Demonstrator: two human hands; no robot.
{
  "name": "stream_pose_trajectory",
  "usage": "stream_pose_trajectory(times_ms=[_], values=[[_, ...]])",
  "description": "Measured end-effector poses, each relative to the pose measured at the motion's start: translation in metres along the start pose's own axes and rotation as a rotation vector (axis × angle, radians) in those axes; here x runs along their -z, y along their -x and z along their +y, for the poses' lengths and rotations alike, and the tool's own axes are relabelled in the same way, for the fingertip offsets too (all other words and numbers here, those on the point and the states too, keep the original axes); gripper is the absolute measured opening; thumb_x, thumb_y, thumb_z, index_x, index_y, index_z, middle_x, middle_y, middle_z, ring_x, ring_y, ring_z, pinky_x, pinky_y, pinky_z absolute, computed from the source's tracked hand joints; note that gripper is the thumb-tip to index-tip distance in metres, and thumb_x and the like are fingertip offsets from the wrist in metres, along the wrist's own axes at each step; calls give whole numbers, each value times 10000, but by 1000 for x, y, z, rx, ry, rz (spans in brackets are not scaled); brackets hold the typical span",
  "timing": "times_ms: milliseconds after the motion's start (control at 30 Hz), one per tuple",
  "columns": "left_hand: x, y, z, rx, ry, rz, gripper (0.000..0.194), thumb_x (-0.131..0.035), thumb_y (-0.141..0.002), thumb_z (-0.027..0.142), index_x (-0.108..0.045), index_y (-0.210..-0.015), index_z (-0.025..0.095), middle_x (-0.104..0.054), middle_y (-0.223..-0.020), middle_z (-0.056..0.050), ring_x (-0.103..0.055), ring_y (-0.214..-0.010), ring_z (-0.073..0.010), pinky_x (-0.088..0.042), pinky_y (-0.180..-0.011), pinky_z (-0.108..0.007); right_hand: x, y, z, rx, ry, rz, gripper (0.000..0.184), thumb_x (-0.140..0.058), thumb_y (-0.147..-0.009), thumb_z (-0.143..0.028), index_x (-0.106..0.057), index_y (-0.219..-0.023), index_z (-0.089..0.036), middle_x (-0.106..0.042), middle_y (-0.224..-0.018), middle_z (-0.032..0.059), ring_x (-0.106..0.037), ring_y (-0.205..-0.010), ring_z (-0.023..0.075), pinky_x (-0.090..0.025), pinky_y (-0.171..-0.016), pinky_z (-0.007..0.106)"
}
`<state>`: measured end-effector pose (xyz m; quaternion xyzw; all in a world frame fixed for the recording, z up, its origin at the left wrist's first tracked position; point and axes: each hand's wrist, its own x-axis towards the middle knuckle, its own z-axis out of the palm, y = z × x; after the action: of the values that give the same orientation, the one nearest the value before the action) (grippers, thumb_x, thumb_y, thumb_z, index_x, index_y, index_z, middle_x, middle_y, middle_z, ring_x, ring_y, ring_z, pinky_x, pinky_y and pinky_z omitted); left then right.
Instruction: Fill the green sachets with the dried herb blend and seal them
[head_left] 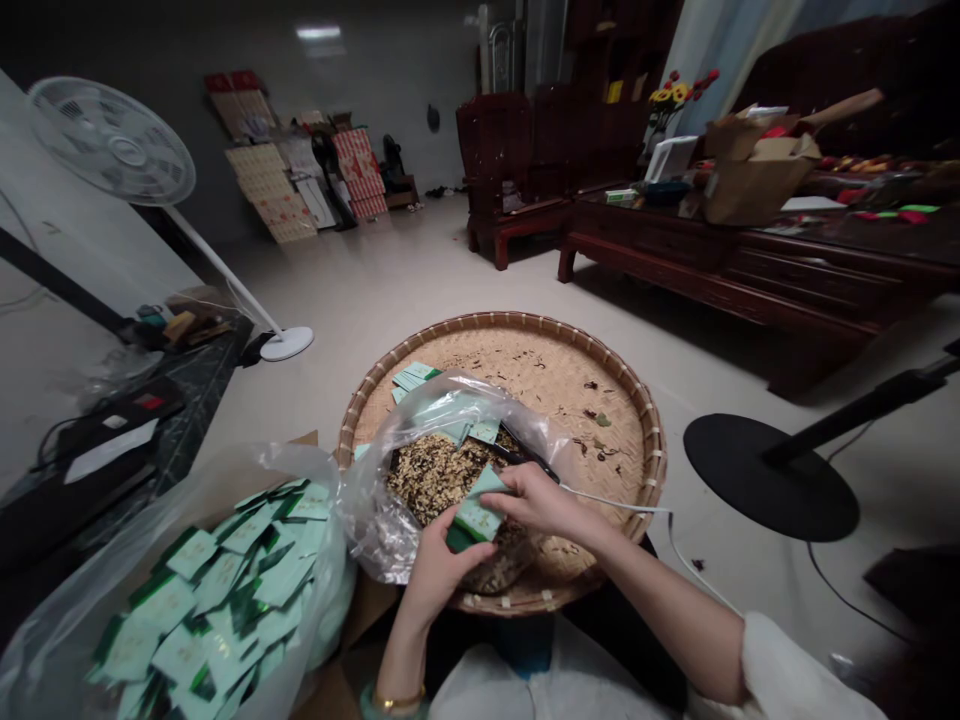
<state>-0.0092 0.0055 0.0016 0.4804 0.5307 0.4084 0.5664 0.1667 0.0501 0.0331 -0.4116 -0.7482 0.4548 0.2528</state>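
Over a clear plastic bag (pixel 382 545) of mixed dark and pale dried pieces (pixel 435 470), my left hand (pixel 439 565) pinches the lower edge of a green sachet (pixel 480 512). My right hand (pixel 536 500) closes its fingers on the sachet's upper right side. Just beyond the right hand lies a slim black tool (pixel 544 467); a white cord runs off to the right from near it. Several pale green sachets (pixel 484 430) rest in the bag on top of the dried pieces. The bag sits in a round woven bamboo tray (pixel 495 340).
At left, a large plastic-lined box holds many filled-looking green sachets (pixel 217 580). More flat sachets (pixel 412 375) lie at the tray's back left. A white fan (pixel 120 145), a black stand base (pixel 769 475) and a dark wooden table (pixel 720 250) surround the tray. Another person's arm (pixel 844 108) reaches toward a cardboard box (pixel 757 180).
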Motion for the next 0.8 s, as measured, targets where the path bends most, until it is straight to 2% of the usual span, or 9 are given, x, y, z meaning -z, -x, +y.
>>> stream_pose_trajectory(times_ms=[100, 167, 233, 367, 500, 633, 733, 800], values=[[4, 1, 2, -5, -118, -37, 300, -769, -553, 211, -707, -837, 135, -705, -737, -16, -618, -691, -182, -472, -670, -262, 13, 7, -26, 132, 91, -85, 381, -439, -914, -327, -576, -612, -139, -517, -620, -18, -461, -581, 96, -336, -548, 208], [6, 2, 4, -40, -108, -29, 242, -757, -557, 199, -709, -787, 139, -699, -714, -7, -606, -669, -170, -464, -651, -249, 23, 19, -51, 206, 167, -142, 398, -333, -960, -302, -612, -727, -141, -576, -709, 18, -509, -645, 117, -381, -612, 226], [7, 3, 5, -83, -69, -17, 190, -752, -538, 183, -698, -717, 146, -687, -669, 1, -597, -635, -159, -460, -625, -238, 28, 33, -74, 267, 238, -182, 332, -351, -954, -264, -639, -833, -153, -623, -809, 45, -550, -729, 134, -405, -670, 236], [5, 4, 7, -143, -8, -24, 115, -719, -520, 143, -678, -626, 161, -656, -585, 12, -568, -560, -136, -472, -610, -236, 24, 50, -97, 235, 457, -208, 211, -451, -905, -199, -654, -856, -168, -650, -888, 48, -591, -739, 137, -394, -622, 223], [2, 6, 8, -137, -55, -11, 137, -664, -544, 118, -699, -668, 162, -679, -631, -8, -603, -621, -160, -482, -626, -242, 13, 44, -92, 114, 698, -169, 161, -520, -832, -150, -674, -877, -160, -669, -827, 62, -606, -652, 150, -355, -552, 230], [5, 9, 10, -74, -148, -24, 352, -708, -519, 112, -716, -867, 161, -714, -830, -39, -633, -793, -209, -493, -710, -265, 9, 22, -73, -45, 819, -247, 177, -563, -740, -119, -712, -836, -127, -698, -792, 116, -637, -678, 204, -349, -547, 240], [9, 9, 10, -54, -182, -34, 470, -774, -487, 158, -707, -952, 158, -715, -935, -66, -624, -875, -246, -492, -777, -306, 8, 9, -55, -118, 822, -213, 183, -581, -685, -102, -725, -796, -118, -709, -765, 139, -640, -674, 217, -328, -529, 240], [11, 7, 9, -64, -186, -39, 379, -755, -539, 196, -721, -914, 152, -723, -893, -67, -622, -864, -247, -482, -812, -328, 10, 4, -45, -85, 738, -186, 134, -609, -694, -167, -728, -746, -137, -710, -727, 121, -626, -635, 199, -307, -511, 235]])
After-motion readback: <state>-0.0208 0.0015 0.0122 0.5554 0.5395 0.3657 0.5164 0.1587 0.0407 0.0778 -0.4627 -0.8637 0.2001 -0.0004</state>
